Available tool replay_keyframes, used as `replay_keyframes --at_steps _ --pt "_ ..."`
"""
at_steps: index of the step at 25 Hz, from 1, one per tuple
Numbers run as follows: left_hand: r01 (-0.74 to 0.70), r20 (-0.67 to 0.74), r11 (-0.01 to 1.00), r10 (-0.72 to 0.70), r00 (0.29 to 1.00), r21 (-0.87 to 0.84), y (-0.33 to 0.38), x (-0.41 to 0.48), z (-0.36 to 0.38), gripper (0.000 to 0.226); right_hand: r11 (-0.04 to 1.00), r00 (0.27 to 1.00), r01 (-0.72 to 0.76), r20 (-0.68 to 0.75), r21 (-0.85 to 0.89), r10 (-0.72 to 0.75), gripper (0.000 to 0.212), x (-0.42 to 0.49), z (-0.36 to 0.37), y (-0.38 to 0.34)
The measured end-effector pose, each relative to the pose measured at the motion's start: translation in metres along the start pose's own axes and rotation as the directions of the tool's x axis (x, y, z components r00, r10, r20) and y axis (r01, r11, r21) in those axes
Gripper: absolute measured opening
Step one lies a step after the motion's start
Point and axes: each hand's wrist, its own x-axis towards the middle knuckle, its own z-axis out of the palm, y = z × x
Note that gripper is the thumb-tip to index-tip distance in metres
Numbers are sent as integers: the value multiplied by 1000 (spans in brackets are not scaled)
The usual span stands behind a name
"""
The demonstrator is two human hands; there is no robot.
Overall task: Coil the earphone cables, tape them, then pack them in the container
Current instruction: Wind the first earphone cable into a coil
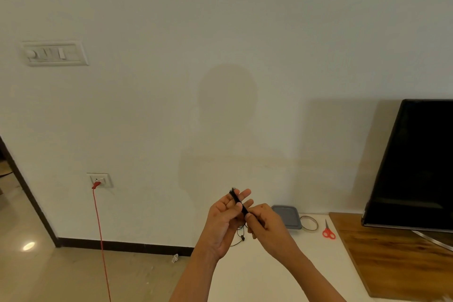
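Two bare hands met mid-frame above a white table. The left hand faced palm-up, fingers mostly straight, its thumb pressing a bundled black earphone cable against them. The right hand pinched the bundle's lower end. Whether the cable looped round the fingers was unclear. A loose tail hung beneath. Coiling seemed under way, taping not begun. To the right lay a grey container, a tape roll, then red scissors. Next would likely call for winding in the tail, then reaching right for tape.
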Motion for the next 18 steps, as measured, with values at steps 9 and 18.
replay_keyframes --at_steps 9,18 --pt "-1 -36 998 3 999 66 6 1 -2 25 963 995 -55 -67 265 75 6 -2 -8 5" --pt "14 45 961 -27 999 275 5 0 3 23 974 996 -89 27 207 85 17 9 -17 7"
